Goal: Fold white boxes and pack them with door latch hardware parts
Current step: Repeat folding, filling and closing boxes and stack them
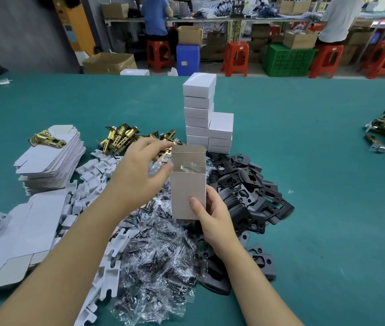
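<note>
I see the open box at centre, stacked boxes just behind it — flat blanks left, plates right. Bagged screws lie nearest me.

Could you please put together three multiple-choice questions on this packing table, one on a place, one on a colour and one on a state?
1. Where do the flat black metal plates lie relative to the upright white cardboard box being held?
A. to its right
B. to its left
C. on top of the box stacks

2. What colour is the table covering?
A. red
B. teal green
C. yellow

3. What is the state of the held box's top?
A. taped shut
B. crushed flat
C. open, flap up

Answers:
1 A, the black pile spreads right of the box.
2 B, teal cloth runs across the table.
3 C, the flap stands up and a clear plastic bag shows inside, while the right hand grips the box and the left hand is at its opening.
</note>
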### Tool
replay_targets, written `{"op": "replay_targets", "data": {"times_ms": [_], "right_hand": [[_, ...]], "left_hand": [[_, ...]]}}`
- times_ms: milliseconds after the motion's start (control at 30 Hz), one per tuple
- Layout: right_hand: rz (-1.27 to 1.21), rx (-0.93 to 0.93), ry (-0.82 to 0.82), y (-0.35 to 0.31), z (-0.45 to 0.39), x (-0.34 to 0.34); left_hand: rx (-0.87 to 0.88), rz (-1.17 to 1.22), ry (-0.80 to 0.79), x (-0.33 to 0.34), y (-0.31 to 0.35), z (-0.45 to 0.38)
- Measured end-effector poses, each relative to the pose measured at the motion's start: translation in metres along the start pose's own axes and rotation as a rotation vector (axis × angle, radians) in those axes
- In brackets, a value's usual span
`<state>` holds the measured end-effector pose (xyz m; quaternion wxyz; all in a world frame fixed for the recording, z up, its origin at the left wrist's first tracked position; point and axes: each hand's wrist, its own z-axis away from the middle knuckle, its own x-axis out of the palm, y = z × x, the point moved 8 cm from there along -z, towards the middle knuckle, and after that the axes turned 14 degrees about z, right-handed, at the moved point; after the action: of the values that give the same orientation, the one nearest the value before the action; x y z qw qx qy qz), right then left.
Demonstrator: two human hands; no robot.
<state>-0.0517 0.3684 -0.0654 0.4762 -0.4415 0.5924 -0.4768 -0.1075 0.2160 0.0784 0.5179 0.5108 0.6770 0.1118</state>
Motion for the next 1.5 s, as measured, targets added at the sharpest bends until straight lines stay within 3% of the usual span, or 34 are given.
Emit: {"op": "replay_targets", "data": {"times_ms": [100, 167, 400, 700, 1000, 1167, 1267, 1500], "right_hand": [[-0.037, 0.001, -0.001, -0.003, 0.001, 0.0], [-0.055, -0.001, -0.006, -0.006, 0.002, 0.001], [-0.018, -0.056, 0.038, -0.014, 0.006, 0.0], [0.177, -0.26, 0.262, -0.033, 0.021, -0.014], [0.348, -0.32, 0.307, -0.037, 0.02, -0.017], [0.333, -0.299, 0.304, -0.031, 0.018, -0.017], [0.325, -0.3, 0.308, -0.031, 0.017, -0.018], [0.321, -0.315, 0.299, -0.035, 0.018, -0.017]], "left_hand": [[-0.287, 0.242, -0.189, 0.019, -0.029, 0.013], [-0.343, 0.355, -0.245, 0.029, -0.036, 0.022], [-0.347, 0.544, -0.215, 0.027, -0.038, 0.031], [-0.349, 0.463, -0.241, 0.033, -0.045, 0.045], [-0.348, 0.443, -0.238, 0.035, -0.051, 0.048], [-0.58, 0.706, -0.055, 0.033, -0.064, 0.047], [-0.643, 0.767, -0.038, 0.039, -0.061, 0.042], [-0.542, 0.752, -0.088, 0.046, -0.047, 0.034]]}}
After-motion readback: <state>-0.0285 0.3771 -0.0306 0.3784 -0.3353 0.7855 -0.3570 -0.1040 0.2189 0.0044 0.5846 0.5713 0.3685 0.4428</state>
